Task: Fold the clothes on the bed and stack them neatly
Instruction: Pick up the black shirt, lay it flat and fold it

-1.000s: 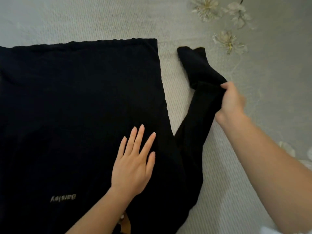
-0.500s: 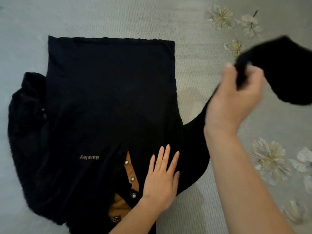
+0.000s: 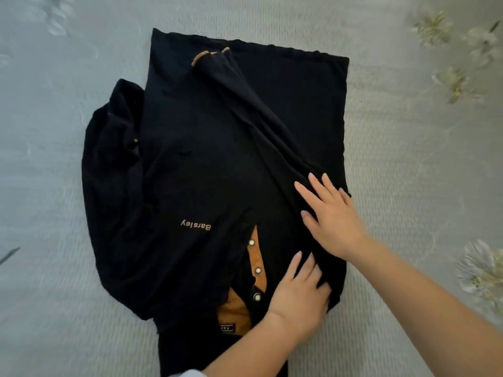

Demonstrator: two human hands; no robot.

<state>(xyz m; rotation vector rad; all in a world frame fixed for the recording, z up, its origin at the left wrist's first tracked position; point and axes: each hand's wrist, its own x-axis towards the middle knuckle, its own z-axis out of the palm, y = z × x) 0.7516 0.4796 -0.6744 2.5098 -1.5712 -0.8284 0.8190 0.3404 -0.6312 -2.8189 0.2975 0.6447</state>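
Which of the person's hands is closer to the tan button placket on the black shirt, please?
Left. The left hand rests just beside the tan button placket; the right hand lies farther off, flat on the folded sleeve.

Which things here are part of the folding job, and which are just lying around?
Part of the job:
black shirt
its sleeve, laid across the front
left hand and right hand, both resting on the shirt

Just there:
bedspread underneath
flower prints on it
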